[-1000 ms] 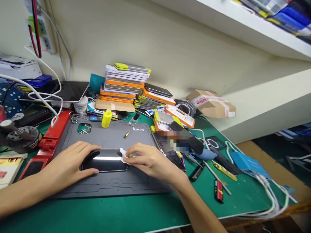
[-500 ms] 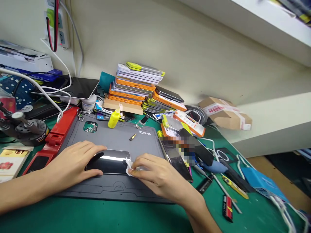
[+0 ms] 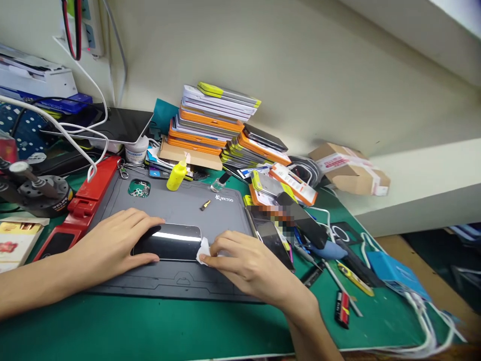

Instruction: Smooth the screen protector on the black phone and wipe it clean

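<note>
A black smartphone lies face up on a grey work mat, a bright reflection running across its glass. My left hand grips its left end, thumb along the near edge and fingers along the far edge. A crumpled white tissue is pinched in my right hand, at the right end of the phone. Beyond the phone on the mat are a small brass-coloured tip, a yellow squeeze bottle and a little glass bottle with a black cap.
Stacked flat boxes stand against the wall. Phones and tools crowd the right side, with a yellow cutter and a blue box. At left are a red clamp-like tool and a black round holder.
The tissue in my right hand has shifted slightly right, from over the screen's right end to its edge. My left hand keeps its grip. The camera view has tilted a little.
</note>
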A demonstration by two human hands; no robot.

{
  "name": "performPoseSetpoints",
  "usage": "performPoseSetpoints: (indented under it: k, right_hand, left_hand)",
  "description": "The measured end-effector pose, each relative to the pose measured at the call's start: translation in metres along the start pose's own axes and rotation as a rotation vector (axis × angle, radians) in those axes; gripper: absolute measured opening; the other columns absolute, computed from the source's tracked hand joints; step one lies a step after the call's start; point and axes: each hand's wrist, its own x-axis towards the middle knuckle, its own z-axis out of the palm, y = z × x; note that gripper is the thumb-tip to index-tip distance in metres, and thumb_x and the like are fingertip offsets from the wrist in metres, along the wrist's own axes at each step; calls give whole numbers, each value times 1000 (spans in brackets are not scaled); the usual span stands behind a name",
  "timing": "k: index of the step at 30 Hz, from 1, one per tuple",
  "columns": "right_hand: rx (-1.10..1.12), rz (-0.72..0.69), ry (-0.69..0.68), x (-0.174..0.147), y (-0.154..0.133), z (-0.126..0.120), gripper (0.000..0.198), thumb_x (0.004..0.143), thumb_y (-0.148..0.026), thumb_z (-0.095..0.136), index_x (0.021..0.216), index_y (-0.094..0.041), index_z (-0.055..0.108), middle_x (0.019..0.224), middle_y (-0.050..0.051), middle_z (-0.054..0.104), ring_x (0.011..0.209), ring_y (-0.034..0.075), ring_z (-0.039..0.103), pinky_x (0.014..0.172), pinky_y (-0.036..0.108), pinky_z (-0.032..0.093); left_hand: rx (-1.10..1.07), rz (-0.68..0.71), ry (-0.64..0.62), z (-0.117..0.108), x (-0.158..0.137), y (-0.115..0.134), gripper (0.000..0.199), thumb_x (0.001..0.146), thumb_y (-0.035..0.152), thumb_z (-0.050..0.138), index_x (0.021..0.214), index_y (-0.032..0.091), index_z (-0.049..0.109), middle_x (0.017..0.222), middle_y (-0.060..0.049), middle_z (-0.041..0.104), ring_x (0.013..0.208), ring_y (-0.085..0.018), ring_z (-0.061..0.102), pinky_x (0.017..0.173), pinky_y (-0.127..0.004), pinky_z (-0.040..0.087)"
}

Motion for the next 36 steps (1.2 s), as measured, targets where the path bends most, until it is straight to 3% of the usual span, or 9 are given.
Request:
performPoseSetpoints:
  k: [7, 12, 16, 20, 22, 25, 28, 31, 36]
  right_hand:
    - [-194, 231, 253, -6, 37, -4, 16, 103, -16, 63, 112, -14, 76, 99, 4, 67, 90, 13, 61, 75, 30, 47]
    - [89, 352, 310, 3, 27, 7, 14, 107, -23, 62, 102, -19, 74, 87, -2, 65, 78, 5, 61, 71, 22, 46]
    - [-58, 434, 376, 10, 20, 31, 17, 107, -27, 60, 104, -17, 73, 88, 1, 63, 73, 9, 59, 64, 29, 41]
    - [-200, 467, 479, 11, 19, 36, 34, 107, -20, 57, 139, -14, 64, 120, 12, 60, 106, 19, 61, 89, 34, 48]
    - [-210, 399, 522, 12, 17, 30, 28, 105, -15, 58, 132, -16, 66, 125, 12, 60, 119, 23, 57, 103, 41, 44]
    - [-15, 282, 492, 12, 13, 21, 22, 104, -12, 60, 123, -21, 66, 118, 4, 66, 115, 16, 59, 102, 37, 45]
    - [200, 256, 350, 11, 10, 21, 36, 105, -20, 63, 141, -24, 59, 131, 1, 64, 124, 11, 58, 107, 28, 46]
    - [267, 255, 246, 10, 10, 27, 45, 106, -29, 64, 150, -26, 52, 141, 0, 60, 131, 10, 55, 113, 25, 42]
    - [293, 248, 240, 11, 12, 36, 37, 106, -26, 63, 143, -28, 58, 129, -2, 64, 121, 10, 56, 105, 28, 45]
  left_hand:
    - [17, 15, -2, -2, 1, -2, 57, 103, 60, 61, 147, 28, 46, 130, 1, 63, 117, -18, 60, 95, -32, 47]
    - [28, 53, -9, -5, 3, -2, 58, 102, 59, 64, 148, 28, 45, 130, 1, 64, 116, -18, 59, 96, -32, 44]
    - [96, 71, -1, -3, 2, 2, 83, 87, 69, 77, 150, 24, 45, 136, -2, 60, 121, -24, 54, 101, -37, 35]
    - [187, 23, 37, 2, -2, 5, 81, 92, 72, 69, 144, 11, 52, 133, -11, 55, 117, -29, 49, 98, -42, 31]
    - [140, 2, 18, 4, -3, 4, 72, 95, 70, 67, 137, 13, 56, 127, -10, 55, 114, -28, 49, 95, -42, 31]
    - [-5, -61, -31, 3, -3, 1, 69, 88, 64, 78, 134, 19, 52, 128, -7, 54, 115, -26, 48, 94, -40, 35]
    - [-64, -79, -15, 1, -3, 2, 73, 82, 51, 87, 135, 22, 45, 132, -5, 49, 120, -24, 46, 98, -39, 41]
    - [-51, -42, 17, -1, -3, 4, 74, 83, 43, 88, 138, 22, 42, 134, -6, 46, 123, -20, 48, 102, -34, 44]
    - [-100, -71, -11, 0, -2, 2, 71, 85, 47, 86, 137, 24, 43, 134, -6, 47, 123, -21, 51, 102, -36, 48]
